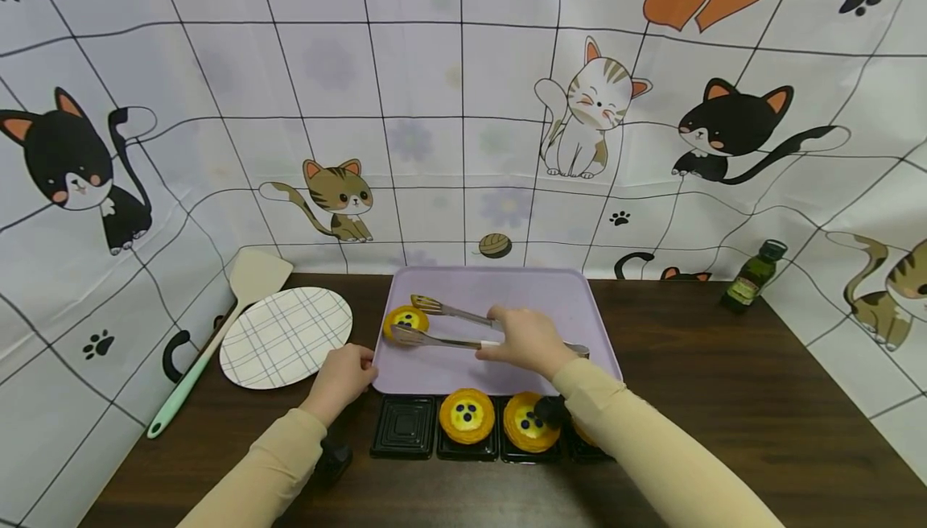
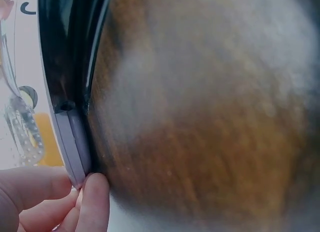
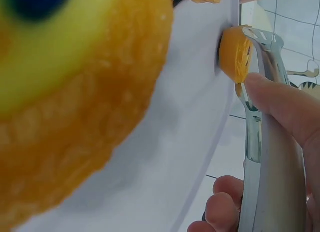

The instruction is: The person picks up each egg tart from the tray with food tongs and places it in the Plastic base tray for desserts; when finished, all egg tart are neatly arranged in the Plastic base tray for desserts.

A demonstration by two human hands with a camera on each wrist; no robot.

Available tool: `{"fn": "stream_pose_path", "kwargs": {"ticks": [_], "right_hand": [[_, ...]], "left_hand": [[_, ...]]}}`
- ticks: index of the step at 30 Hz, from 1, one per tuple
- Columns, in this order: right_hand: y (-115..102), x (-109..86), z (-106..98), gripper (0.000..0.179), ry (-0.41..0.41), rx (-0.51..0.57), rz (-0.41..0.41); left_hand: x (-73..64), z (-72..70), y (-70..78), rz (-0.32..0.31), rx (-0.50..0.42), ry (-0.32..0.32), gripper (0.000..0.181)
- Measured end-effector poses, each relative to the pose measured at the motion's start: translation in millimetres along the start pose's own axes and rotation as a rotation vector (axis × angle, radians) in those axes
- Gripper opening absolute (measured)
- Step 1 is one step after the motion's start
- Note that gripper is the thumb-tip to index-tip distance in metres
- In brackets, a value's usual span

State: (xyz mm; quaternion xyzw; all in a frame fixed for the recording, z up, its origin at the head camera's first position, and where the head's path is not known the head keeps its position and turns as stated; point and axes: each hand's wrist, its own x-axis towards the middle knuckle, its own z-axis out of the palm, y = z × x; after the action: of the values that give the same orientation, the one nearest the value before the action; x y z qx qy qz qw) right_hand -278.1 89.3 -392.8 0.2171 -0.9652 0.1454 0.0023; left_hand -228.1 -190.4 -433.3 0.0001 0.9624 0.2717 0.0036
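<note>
Right sleeve [image 1: 666, 447] mostly hid the end tart [image 1: 582, 434]. Right hand [image 1: 532, 341] gripped spread tongs [image 1: 455, 342] around another tart [image 1: 405, 318] by the left edge of the tray [image 1: 532, 290]; left hand [image 1: 343, 379] pinched the tray's near left corner.

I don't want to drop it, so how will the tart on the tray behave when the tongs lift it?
The tart probably won't roll, since it sits flat on the tray. Its sides narrow toward the base, so the tongs might slip. It should hold its shape, as its visible side isn't sagging.

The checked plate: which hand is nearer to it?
Left. The left hand grips the tray beside the checked plate; the right hand holds the tongs over the tray, farther right.
</note>
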Motion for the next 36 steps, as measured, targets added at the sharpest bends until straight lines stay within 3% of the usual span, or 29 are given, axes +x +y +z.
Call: {"fn": "stream_pose_path", "kwargs": {"ticks": [9,14,21,36], "right_hand": [[5,-20.1,-4,0.06,0.011,0.063,0.0],[6,-33.7,-7,0.058,0.011,0.077,-0.007],[6,-51.1,-11,0.055,0.016,0.108,-0.035],[9,-79.1,-12,0.052,0.027,0.091,-0.1]], "left_hand": [[-0.9,-0.4,-1.5,0.015,-0.008,0.007,0.006],[-1.2,-1.2,-1.4,0.018,-0.005,0.007,0.013],[-0.4,-0.2,0.5,0.004,-0.01,-0.001,0.005],[-1.1,-2.2,1.0,-0.015,-0.016,-0.029,0.011]]}}
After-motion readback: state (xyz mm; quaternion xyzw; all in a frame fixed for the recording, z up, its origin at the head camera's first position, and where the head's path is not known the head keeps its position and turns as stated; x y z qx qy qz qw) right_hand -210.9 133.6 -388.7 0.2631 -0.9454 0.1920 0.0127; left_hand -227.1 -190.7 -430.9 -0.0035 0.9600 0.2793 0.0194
